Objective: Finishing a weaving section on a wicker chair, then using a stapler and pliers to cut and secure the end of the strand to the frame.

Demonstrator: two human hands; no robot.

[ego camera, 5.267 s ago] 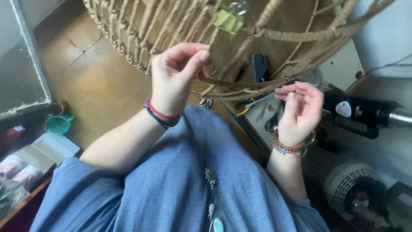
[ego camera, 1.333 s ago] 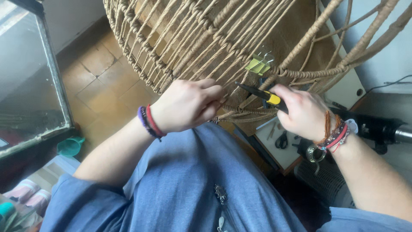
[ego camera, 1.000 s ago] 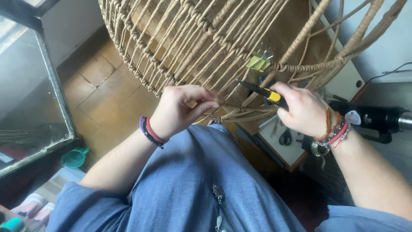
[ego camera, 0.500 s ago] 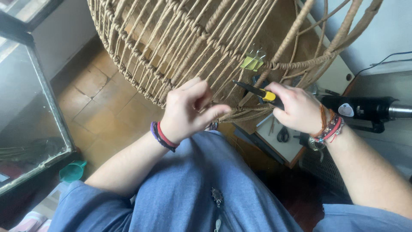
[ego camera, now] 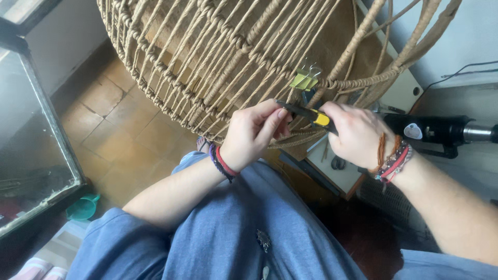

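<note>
Both hands have shifted along the basket [ego camera: 218, 67] rim: left hand [ego camera: 251, 135] pinches a strand, right hand [ego camera: 355, 135] grips a cutter [ego camera: 311, 115].

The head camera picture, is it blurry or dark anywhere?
Head view: the woven basket, left hand and right hand holding the yellow-and-black cutter look sharp in soft daylight; the bottom right corner falls into dark shadow.
</note>
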